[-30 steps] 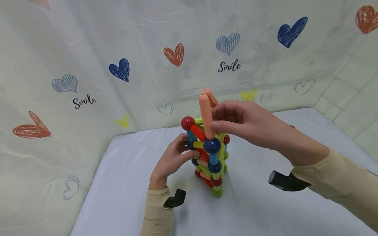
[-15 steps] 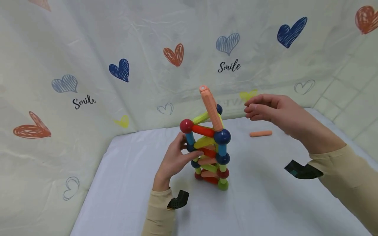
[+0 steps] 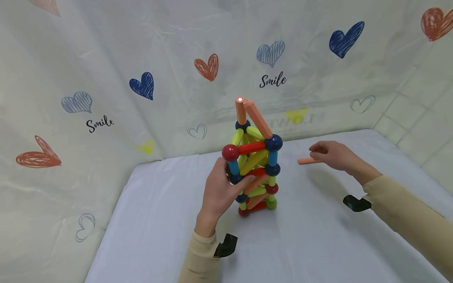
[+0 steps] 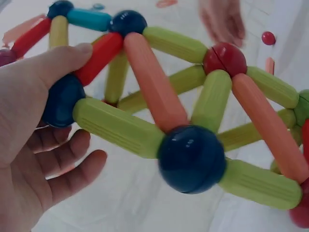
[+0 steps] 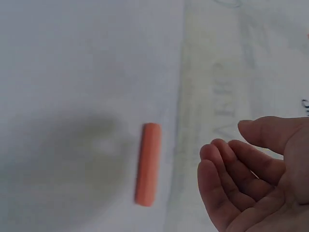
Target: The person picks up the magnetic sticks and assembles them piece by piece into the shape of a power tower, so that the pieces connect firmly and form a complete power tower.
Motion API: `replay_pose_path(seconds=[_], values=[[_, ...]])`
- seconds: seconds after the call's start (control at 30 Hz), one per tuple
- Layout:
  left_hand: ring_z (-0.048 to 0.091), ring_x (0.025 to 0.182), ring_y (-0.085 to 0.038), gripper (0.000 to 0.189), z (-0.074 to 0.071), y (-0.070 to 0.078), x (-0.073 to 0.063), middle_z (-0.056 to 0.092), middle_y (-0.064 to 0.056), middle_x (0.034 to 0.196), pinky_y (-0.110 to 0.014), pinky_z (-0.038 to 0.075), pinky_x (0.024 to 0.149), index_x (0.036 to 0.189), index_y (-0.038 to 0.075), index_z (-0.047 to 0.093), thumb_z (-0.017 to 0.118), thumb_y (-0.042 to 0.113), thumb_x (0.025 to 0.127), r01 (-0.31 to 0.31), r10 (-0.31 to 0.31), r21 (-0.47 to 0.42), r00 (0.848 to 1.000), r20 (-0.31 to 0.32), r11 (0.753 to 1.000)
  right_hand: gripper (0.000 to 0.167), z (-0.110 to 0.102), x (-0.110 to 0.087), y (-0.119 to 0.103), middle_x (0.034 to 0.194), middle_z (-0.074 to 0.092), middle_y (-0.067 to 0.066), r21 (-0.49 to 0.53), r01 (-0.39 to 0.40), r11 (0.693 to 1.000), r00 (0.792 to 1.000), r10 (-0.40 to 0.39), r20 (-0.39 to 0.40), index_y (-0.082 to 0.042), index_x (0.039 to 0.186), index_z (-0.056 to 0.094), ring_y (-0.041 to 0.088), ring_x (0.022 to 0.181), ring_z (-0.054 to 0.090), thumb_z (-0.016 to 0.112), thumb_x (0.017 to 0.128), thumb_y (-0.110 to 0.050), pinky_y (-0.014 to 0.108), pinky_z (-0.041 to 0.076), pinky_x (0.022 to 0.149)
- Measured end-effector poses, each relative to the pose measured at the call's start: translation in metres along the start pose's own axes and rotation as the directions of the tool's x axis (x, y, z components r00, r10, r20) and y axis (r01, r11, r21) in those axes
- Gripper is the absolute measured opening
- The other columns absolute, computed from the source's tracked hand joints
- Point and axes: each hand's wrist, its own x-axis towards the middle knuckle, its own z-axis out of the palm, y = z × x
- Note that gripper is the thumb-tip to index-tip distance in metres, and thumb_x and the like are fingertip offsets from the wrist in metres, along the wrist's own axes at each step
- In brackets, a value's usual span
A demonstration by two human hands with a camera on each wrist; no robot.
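A tower of magnetic sticks and balls (image 3: 255,162) stands on the table, in green, red, blue, yellow and salmon. My left hand (image 3: 221,188) grips its left side; in the left wrist view the thumb presses a red stick (image 4: 100,58) and the fingers curl behind a dark blue ball (image 4: 63,100). Two salmon sticks rise from the top, one at the back (image 3: 240,112) and one at the front (image 3: 258,118), leaning so their upper ends meet. My right hand (image 3: 334,155), holding nothing, hovers by a loose salmon stick (image 5: 148,164), its fingers loosely bent.
A white cloth covers the table (image 3: 155,220). Behind it hangs a pale sheet (image 3: 170,47) printed with hearts and "Smile". In the left wrist view, a loose red ball (image 4: 268,38) lies beyond the tower.
My right hand has let go of the front salmon stick and moved right and down to the loose one. The tower has turned in my left hand, and the two top sticks show apart lower down.
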Motion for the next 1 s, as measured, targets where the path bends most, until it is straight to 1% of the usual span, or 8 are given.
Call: replay_pose_path(seconds=[0.17, 0.33, 0.43, 0.57, 0.67, 0.77, 0.9, 1.0], values=[[0.06, 0.088, -0.009, 0.053, -0.016, 0.016, -0.006, 0.062, 0.005, 0.104, -0.031, 0.057, 0.074, 0.123, 0.013, 0.053, 0.081, 0.031, 0.081, 0.079, -0.059, -0.106, 0.981, 0.183, 0.991, 0.052, 0.03, 0.013, 0.031, 0.132, 0.047, 0.036, -0.182, 0.022, 0.983, 1.0, -0.019, 0.018, 0.012, 0.135, 0.046, 0.05, 0.118, 0.046, 0.061, 0.094, -0.017, 0.062, 0.043, 0.095], [0.063, 0.086, -0.01, 0.026, -0.037, 0.02, -0.01, 0.064, 0.006, 0.095, -0.033, 0.056, 0.078, 0.106, 0.013, 0.061, 0.077, 0.019, 0.086, 0.053, 0.034, -0.245, 0.941, 0.337, 0.968, 0.051, 0.045, 0.024, 0.046, 0.136, 0.043, 0.037, -0.325, 0.083, 0.942, 0.996, -0.092, -0.013, 0.015, 0.135, 0.045, 0.054, 0.124, 0.041, 0.062, 0.091, -0.005, 0.064, 0.037, 0.1], [0.065, 0.088, -0.012, 0.014, -0.042, 0.017, -0.01, 0.066, 0.002, 0.096, -0.034, 0.056, 0.081, 0.103, 0.011, 0.064, 0.07, 0.013, 0.091, 0.022, 0.082, -0.301, 0.941, 0.327, 0.953, 0.04, 0.049, 0.025, 0.048, 0.123, 0.054, 0.032, -0.415, 0.086, 0.906, 0.993, -0.112, -0.038, 0.01, 0.128, 0.056, 0.051, 0.111, 0.049, 0.063, 0.091, -0.003, 0.061, 0.046, 0.092], [0.066, 0.085, -0.018, 0.009, -0.042, 0.01, -0.007, 0.066, -0.004, 0.096, -0.034, 0.056, 0.081, 0.103, 0.007, 0.064, 0.063, 0.011, 0.096, 0.026, 0.04, -0.33, 0.981, 0.19, 0.944, 0.021, 0.051, 0.02, 0.043, 0.094, 0.06, 0.016, -0.484, 0.129, 0.866, 0.989, -0.148, -0.002, 0.0, 0.108, 0.07, 0.033, 0.084, 0.056, 0.069, 0.089, -0.008, 0.049, 0.052, 0.076], [0.064, 0.088, -0.022, 0.014, -0.037, 0.003, -0.003, 0.064, -0.006, 0.101, -0.034, 0.056, 0.081, 0.107, 0.004, 0.061, 0.062, 0.014, 0.097, 0.07, -0.049, -0.345, 0.996, 0.07, 0.936, 0.014, 0.049, 0.013, 0.034, 0.083, 0.059, 0.003, -0.41, 0.206, 0.888, 0.978, -0.194, 0.071, -0.004, 0.099, 0.071, 0.02, 0.074, 0.054, 0.072, 0.088, -0.013, 0.039, 0.052, 0.069], [0.061, 0.101, -0.024, 0.025, -0.03, -0.005, 0.0, 0.06, -0.007, 0.11, -0.034, 0.054, 0.088, 0.118, 0.005, 0.057, 0.062, 0.017, 0.097, 0.133, -0.135, -0.36, 0.991, 0.02, 0.923, 0.015, 0.04, 0.002, 0.015, 0.081, 0.059, -0.003, -0.248, 0.232, 0.94, 0.967, -0.197, 0.16, -0.008, 0.102, 0.069, 0.015, 0.075, 0.053, 0.069, 0.091, -0.019, 0.032, 0.049, 0.067], [0.053, 0.121, -0.021, 0.042, -0.023, -0.016, 0.003, 0.055, -0.004, 0.129, -0.037, 0.049, 0.098, 0.136, 0.01, 0.049, 0.063, 0.017, 0.096, 0.176, -0.146, -0.398, 0.984, 0.104, 0.9, 0.017, 0.015, -0.02, -0.024, 0.082, 0.062, -0.004, -0.044, 0.243, 0.969, 0.931, -0.22, 0.292, -0.016, 0.103, 0.065, 0.017, 0.084, 0.058, 0.063, 0.096, -0.031, 0.03, 0.048, 0.07], [0.052, 0.124, -0.02, 0.048, -0.019, -0.022, 0.004, 0.054, -0.004, 0.134, -0.037, 0.049, 0.098, 0.142, 0.012, 0.048, 0.063, 0.014, 0.096, 0.207, -0.13, -0.449, 0.972, 0.197, 0.869, 0.015, -0.007, -0.041, -0.055, 0.088, 0.065, -0.005, 0.051, 0.308, 0.95, 0.872, -0.303, 0.384, -0.022, 0.104, 0.064, 0.018, 0.091, 0.061, 0.062, 0.096, -0.035, 0.03, 0.051, 0.077]])
